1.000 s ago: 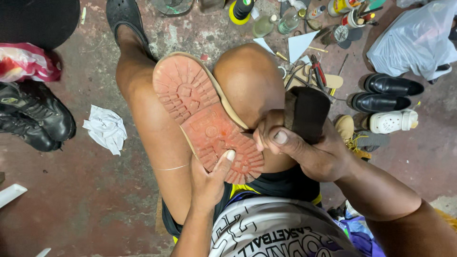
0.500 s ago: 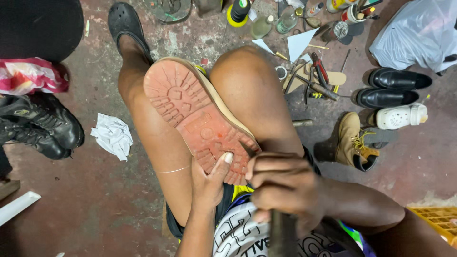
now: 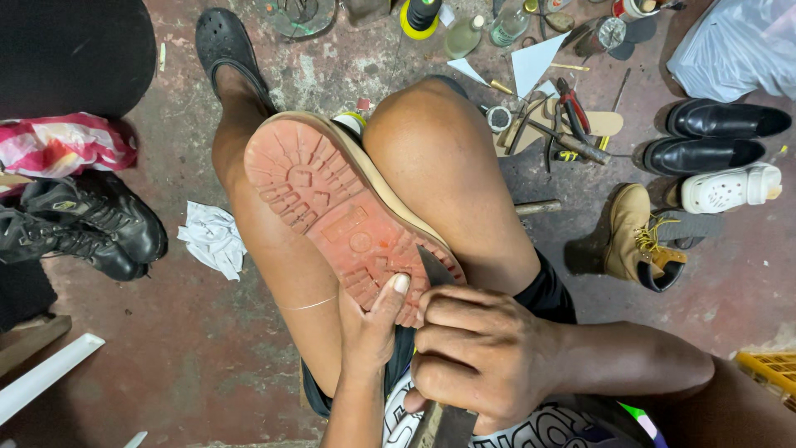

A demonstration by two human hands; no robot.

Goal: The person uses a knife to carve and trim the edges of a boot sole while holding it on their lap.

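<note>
bare arms | black shorts [image 3: 547,292] | black clog [image 3: 222,41] | printed shirt [image 3: 572,427]

Head camera, steep downward, close over lap [image 3: 431,191]

Matt, rough reddish rubber sole [image 3: 340,220]; dull metal blade [image 3: 433,267]; glossy black leather shoes [image 3: 713,137].

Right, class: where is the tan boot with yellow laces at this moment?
In the head view, the tan boot lies on the floor at the right, beside the person's knee, just below the pair of black shoes and left of the white clog.
</note>
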